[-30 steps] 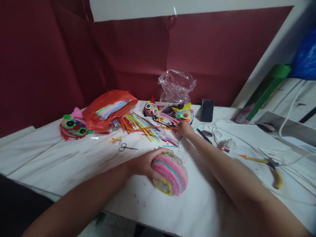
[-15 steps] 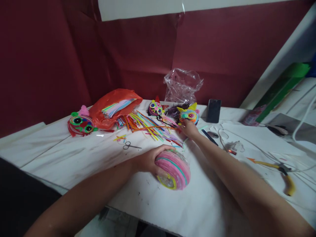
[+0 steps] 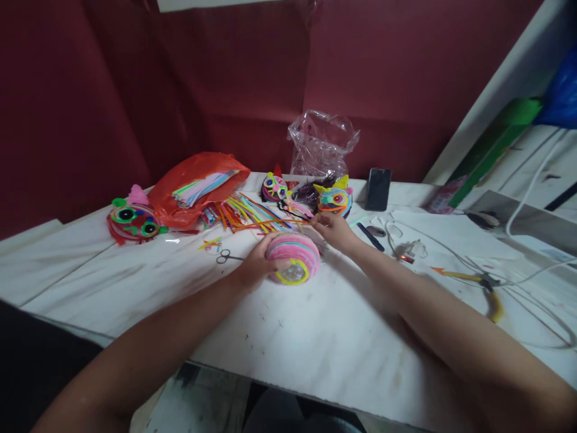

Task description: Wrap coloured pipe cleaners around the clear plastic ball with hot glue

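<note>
Head view, centre of frame: left hand [image 3: 259, 264] wrapped around pink striped ball [image 3: 295, 249] above the white table [image 3: 288, 343]. Just right and higher, right hand [image 3: 334, 230], fingertips close together at the end of orange pipe cleaner [image 3: 270, 224]; impossible to tell whether pinching it. Left of centre, scissors [image 3: 231, 258]; beyond, red bag [image 3: 216, 163]. Upper right, upright phone [image 3: 377, 189]; far right, yellow-handled pliers [image 3: 487, 281].

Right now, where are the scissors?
In the head view, the scissors lie on the white table left of centre, just left of your left hand, which grips the pink striped ball. Small coloured scraps lie just beyond, slightly left.
</note>
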`<state>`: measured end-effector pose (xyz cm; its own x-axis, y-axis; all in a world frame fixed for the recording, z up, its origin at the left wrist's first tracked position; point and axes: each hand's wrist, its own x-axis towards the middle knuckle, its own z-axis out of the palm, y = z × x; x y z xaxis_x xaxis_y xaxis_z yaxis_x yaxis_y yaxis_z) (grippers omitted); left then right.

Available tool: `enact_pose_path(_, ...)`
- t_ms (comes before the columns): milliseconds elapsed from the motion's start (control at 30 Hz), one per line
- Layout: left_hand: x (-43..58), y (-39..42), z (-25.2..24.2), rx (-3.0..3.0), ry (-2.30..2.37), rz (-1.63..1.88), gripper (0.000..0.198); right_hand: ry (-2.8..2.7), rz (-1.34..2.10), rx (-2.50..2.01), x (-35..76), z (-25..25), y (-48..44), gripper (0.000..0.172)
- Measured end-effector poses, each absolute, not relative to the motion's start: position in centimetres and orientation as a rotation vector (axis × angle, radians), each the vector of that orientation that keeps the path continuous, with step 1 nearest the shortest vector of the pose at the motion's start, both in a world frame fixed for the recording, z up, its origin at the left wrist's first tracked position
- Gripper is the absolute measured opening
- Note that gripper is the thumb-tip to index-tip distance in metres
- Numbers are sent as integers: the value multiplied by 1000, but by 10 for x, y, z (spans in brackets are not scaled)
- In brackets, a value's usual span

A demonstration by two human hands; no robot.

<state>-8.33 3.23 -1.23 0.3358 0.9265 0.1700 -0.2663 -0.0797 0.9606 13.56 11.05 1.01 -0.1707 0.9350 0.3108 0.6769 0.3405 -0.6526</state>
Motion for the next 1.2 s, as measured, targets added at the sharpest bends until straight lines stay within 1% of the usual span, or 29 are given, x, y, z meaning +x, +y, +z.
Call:
enact_pose_path(100,-82,31,-7,1209,765,1225,81,-1878,708,-1166,127,11,76,27)
enact_pose_path(167,-81,31,-7,1205,789,1254,80,-1832,837,-1024,119,9,55,39)
enact_pose_path(267,-79,31,-10,1234,810,1276,79,-1803,801,-991,109,1,37,57)
enact_pose_path(333,-78,29,-12,1255,831,1277,79,-1790,758,-1031,107,-4,33,62)
enact_pose_path(467,-78,22,-13,1330,865,1207,79,-1878,765,-1079,113,-5,33,54)
enact_pose_path(533,-77,19,-14,1373,857,1181,80,-1966,710,-1091,120,1,31,51)
enact_pose_path(633,-74,15,-17,1397,813,1164,87,-2072,590,-1116,129,11,25,49)
enact_pose_path(800,-72,10,-20,1476,740,1151,88,-2162,477,-1093,134,19,15,48)
enact_pose_path(933,-72,8,-18,1436,837,1082,97,-2200,381,-1021,133,15,11,45)
enact_pose_path(1067,-73,9,-18,1447,859,1050,92,-2207,331,-1035,131,10,10,43)
enact_pose_path(1200,-73,8,-16,1419,791,1022,98,-2221,322,-1028,132,9,10,45)
